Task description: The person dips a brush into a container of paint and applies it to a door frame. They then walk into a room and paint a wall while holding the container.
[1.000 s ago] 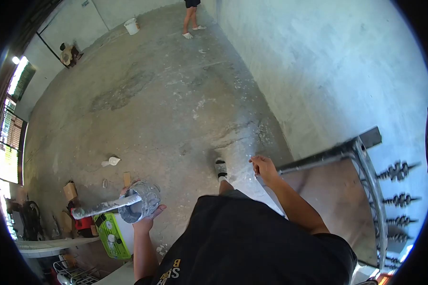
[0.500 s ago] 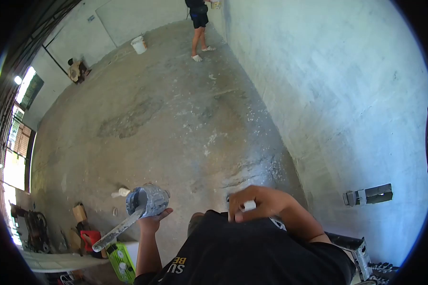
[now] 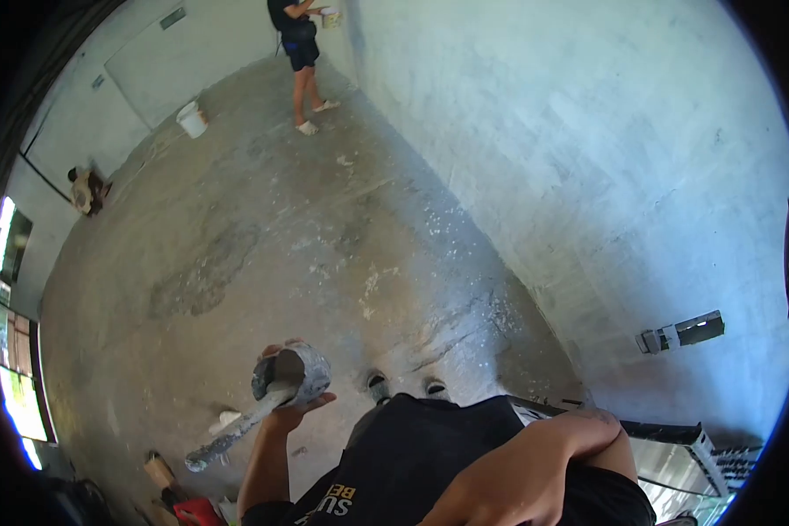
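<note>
My left hand [image 3: 305, 410] is wrapped round a grey, paint-smeared pot [image 3: 311, 373], tilted with its mouth toward the left. From that mouth a long, crusted handle [image 3: 228, 438] juts down and left; its other end is hidden inside. My right hand [image 3: 508, 491] is low in front of the black shirt, back of the hand upward, fingers out of sight past the bottom edge. Whether it holds anything, I cannot tell.
The pale wall [image 3: 587, 175] runs along my right, with a cut-out socket opening [image 3: 700, 329]. A metal ladder-like frame [image 3: 701, 456] stands at my right side. Far off are a standing person [image 3: 300, 53], a white bucket [image 3: 192, 120] and a crouching person [image 3: 86, 190].
My right hand has dropped from chest height to the bottom edge. The pot has shifted slightly right and down. My view has turned, bringing both my feet into sight.
</note>
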A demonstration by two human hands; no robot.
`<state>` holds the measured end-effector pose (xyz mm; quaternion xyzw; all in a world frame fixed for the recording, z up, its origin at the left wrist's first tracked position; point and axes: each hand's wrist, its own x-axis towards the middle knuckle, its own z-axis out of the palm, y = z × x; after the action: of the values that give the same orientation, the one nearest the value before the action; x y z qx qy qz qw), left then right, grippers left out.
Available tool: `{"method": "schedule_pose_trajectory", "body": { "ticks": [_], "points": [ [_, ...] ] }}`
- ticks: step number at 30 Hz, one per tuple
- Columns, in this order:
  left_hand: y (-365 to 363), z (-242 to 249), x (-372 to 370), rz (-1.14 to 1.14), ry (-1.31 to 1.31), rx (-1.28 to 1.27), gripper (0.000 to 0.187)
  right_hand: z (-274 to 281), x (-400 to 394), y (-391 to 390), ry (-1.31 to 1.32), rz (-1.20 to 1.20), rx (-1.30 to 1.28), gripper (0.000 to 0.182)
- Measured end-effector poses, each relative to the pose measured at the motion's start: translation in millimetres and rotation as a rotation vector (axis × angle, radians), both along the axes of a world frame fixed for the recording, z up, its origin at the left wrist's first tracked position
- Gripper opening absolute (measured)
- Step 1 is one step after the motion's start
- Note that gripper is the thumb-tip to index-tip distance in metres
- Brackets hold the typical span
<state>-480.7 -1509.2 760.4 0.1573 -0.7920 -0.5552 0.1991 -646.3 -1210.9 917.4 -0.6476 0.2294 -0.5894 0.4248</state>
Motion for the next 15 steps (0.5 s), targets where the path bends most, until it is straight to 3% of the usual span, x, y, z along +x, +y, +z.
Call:
{"method": "schedule_pose_trajectory", "body": {
  "ticks": [12,15],
  "points": [
    [-81,-26,-52,-0.255,-0.031,-0.261,0.1,-22,-7,-74,0.081,-0.174,-0.053,0.036],
    [-74,-22,-59,-0.24,0.049,-0.168,0.1,-28,-5,-77,0.105,-0.197,-0.069,0.036]
  ]
}}
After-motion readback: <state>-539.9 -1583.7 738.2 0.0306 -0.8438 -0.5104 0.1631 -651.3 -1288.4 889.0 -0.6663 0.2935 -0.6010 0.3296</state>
